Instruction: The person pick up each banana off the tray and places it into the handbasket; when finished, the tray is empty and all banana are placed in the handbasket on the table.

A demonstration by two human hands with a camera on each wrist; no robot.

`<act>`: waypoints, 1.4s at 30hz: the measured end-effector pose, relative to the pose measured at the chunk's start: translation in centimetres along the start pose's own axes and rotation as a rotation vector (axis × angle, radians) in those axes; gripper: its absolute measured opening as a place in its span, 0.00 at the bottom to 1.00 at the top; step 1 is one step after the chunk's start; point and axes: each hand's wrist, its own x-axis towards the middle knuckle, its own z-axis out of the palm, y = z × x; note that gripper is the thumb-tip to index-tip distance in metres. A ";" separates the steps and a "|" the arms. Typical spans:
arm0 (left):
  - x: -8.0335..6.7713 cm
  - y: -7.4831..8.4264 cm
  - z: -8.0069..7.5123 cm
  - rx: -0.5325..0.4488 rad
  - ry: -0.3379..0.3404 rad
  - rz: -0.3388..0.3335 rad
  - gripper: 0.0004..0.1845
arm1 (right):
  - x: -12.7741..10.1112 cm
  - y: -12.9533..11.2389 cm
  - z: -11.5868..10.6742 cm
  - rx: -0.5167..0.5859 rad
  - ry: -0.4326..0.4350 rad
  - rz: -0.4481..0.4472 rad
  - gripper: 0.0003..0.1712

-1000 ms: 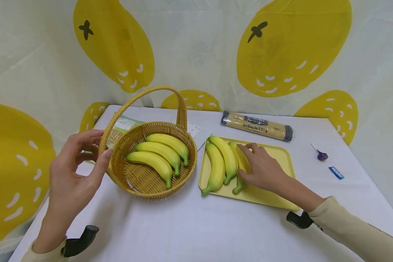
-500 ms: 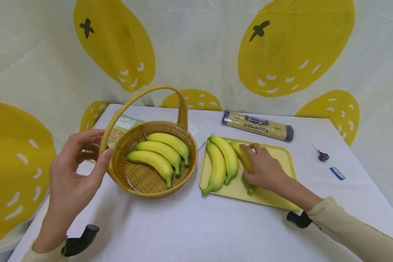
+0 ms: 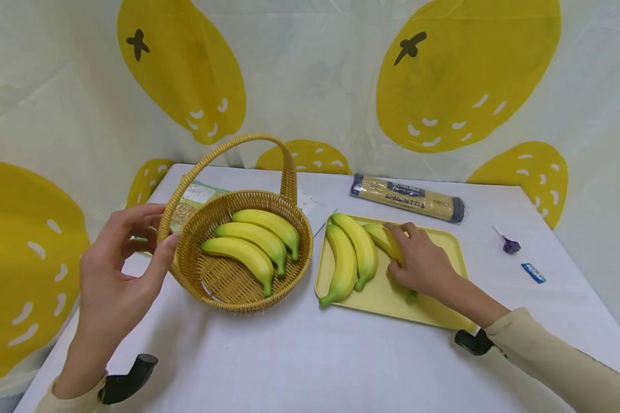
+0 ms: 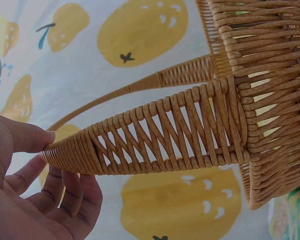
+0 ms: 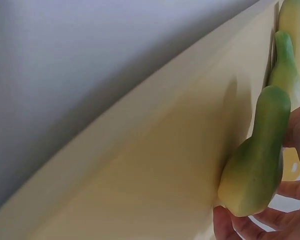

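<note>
Right hand [image 3: 425, 267] curled round the rightmost banana [image 3: 387, 244] on the yellow tray [image 3: 444, 310], beside two more bananas [image 3: 352, 255]. Left hand [image 3: 119, 269] pinching the rim and handle base of the wicker basket [image 3: 237, 287], thumb on the weave; three bananas [image 3: 253, 241] inside. Spaghetti pack [image 3: 407, 198] and lollipop [image 3: 506, 243] farther out on the tabletop [image 3: 299, 361].

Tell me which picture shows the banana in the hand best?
The right wrist view: the banana fills the frame close up, its green end lying on the tray. The head view shows the right hand covering most of it. The left wrist view shows only basket.
</note>
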 end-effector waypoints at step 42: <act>0.1 0.2 -0.1 0.011 -0.010 -0.012 0.28 | 0.8 1.0 -2.1 -0.024 0.110 -0.061 0.39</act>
